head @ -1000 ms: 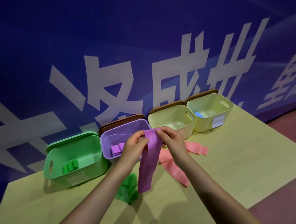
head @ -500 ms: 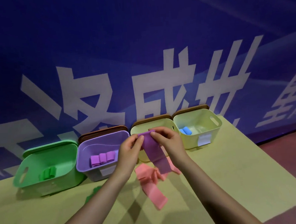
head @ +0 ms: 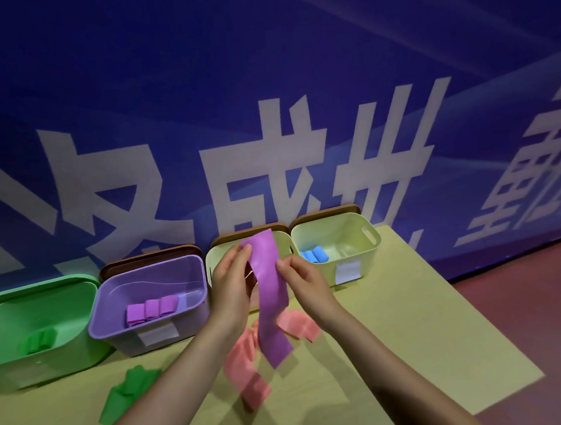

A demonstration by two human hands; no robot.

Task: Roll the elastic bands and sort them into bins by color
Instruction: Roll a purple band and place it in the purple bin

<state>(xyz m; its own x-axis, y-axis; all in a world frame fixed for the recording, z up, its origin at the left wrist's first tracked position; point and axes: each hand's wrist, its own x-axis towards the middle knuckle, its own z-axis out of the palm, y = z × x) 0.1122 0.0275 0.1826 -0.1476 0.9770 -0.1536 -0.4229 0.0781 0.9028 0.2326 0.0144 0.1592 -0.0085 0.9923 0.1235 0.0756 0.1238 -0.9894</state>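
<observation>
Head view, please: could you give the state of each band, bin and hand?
purple band: unrolled, held up by both hands
left hand: pinches its top
right hand: pinches its edge
pink band: loose on table
green band: loose on table
purple bin: three rolls
green bin: green rolls
right yellow bin: blue rolls
</observation>
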